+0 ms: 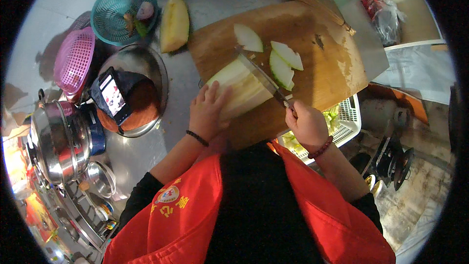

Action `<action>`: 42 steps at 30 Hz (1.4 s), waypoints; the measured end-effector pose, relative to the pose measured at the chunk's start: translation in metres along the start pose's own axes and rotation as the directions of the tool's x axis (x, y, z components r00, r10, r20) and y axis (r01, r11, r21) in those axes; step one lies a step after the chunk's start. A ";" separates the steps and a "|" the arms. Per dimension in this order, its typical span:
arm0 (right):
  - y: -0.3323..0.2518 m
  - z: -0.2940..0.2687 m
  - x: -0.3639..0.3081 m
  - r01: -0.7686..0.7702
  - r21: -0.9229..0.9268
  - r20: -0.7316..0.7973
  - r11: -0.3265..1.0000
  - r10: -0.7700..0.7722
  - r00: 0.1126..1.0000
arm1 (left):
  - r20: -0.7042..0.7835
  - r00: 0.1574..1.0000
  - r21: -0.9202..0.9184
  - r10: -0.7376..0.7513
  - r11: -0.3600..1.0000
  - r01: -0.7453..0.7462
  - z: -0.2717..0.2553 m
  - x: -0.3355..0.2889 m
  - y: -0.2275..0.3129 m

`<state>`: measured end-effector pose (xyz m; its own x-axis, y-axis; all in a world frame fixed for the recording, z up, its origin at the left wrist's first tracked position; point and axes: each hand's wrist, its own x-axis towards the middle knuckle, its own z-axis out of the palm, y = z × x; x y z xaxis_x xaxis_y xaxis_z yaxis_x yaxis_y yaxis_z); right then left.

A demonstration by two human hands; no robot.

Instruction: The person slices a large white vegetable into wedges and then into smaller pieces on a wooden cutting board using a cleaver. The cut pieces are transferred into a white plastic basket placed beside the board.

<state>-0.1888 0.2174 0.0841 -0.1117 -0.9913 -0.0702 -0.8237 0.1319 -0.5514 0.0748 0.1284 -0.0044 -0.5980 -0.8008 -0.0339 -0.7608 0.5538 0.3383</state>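
A large pale piece of winter melon [244, 88] lies on the wooden cutting board [322, 88]. My left hand [210, 110] rests over its near left side and holds it, the fingers bent across the top. In my right hand [309, 127] is the handle of a kitchen knife [262, 79]. Its blade crosses the melon's right end, pointing up and left; how deep it sits I cannot tell. Beyond the blade are cut slices with green rind: one melon slice [248, 37] at the far side, and others [282, 68] to the right.
Another melon wedge [175, 23] stands left of the board, by a teal basket [105, 17] and a pink basket [73, 61]. A phone [113, 97] leans over a metal lid [163, 76]. At right are a brush [322, 10] and a white basket [354, 117] of trimmings; pots [53, 142] stand left.
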 end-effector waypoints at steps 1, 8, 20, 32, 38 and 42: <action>0.000 0.000 0.001 -0.016 -0.024 0.016 1.000 0.016 1.000 | 0.009 1.000 0.024 -0.001 1.000 0.001 -0.001 0.000 0.001; 0.010 0.018 0.012 -0.076 -0.101 0.093 0.992 0.085 0.992 | 0.053 0.998 0.081 -0.019 0.997 0.015 -0.003 0.004 0.008; 0.058 0.064 0.053 -0.125 0.037 0.131 0.992 0.119 0.984 | -0.048 0.993 -0.301 -0.110 0.949 0.090 0.014 -0.008 -0.025; 0.022 -0.001 0.008 0.029 0.120 0.018 0.992 -0.031 0.999 | -0.002 0.961 -0.309 -0.278 0.914 0.264 0.006 -0.005 -0.012; 0.024 0.013 0.009 -0.021 -0.010 0.074 1.000 0.021 0.997 | -0.034 0.964 -0.293 -0.263 0.925 0.242 0.001 -0.005 -0.003; 0.026 0.037 0.025 -0.085 -0.098 0.132 0.991 0.098 0.986 | -0.036 0.963 -0.254 -0.269 0.934 0.251 0.001 -0.002 -0.002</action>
<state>-0.1924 0.1963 0.0368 -0.1178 -0.9654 -0.2328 -0.8618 0.2159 -0.4590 0.0774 0.1290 -0.0063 -0.3623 -0.9277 -0.0898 -0.7965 0.2581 0.5468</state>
